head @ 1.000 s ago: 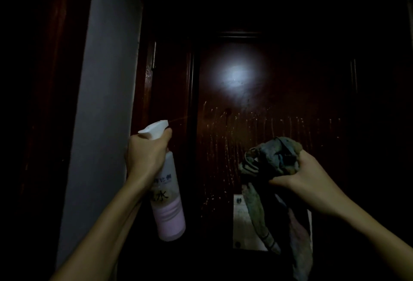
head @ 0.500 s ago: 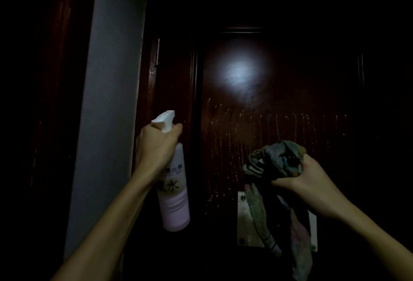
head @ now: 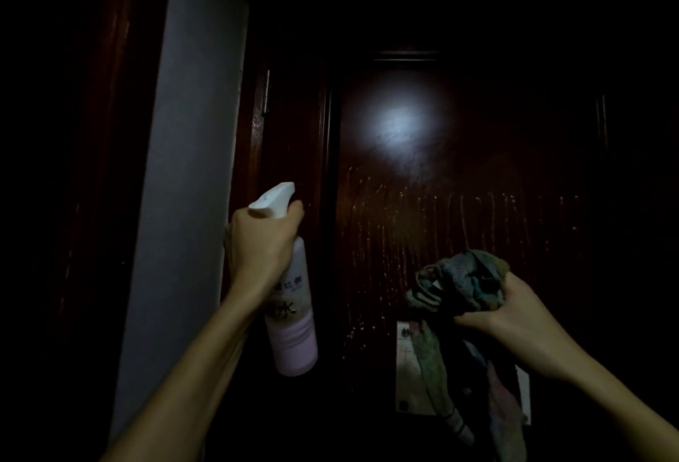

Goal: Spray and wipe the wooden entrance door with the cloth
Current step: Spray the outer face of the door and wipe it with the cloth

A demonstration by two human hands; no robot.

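The dark reddish wooden door [head: 477, 175] fills the middle of the dim view, with wet streaks running down its panel and a bright light spot above them. My left hand [head: 262, 244] grips a white and pink spray bottle [head: 292, 318] by its neck, nozzle pointing at the door's left side. My right hand [head: 514, 318] clutches a bunched grey-green cloth [head: 459, 281] in front of the door, below the streaks; the cloth's tail hangs down.
A pale grey wall edge [head: 183, 204] stands at the left of the door frame. A hinge [head: 266, 92] shows on the frame. A white paper sticker [head: 408, 373] is on the door behind the hanging cloth. The surroundings are dark.
The bottle and my left hand have shifted right and upward toward the door. The spray jet seen a second ago is gone. The cloth hand has stayed almost in place.
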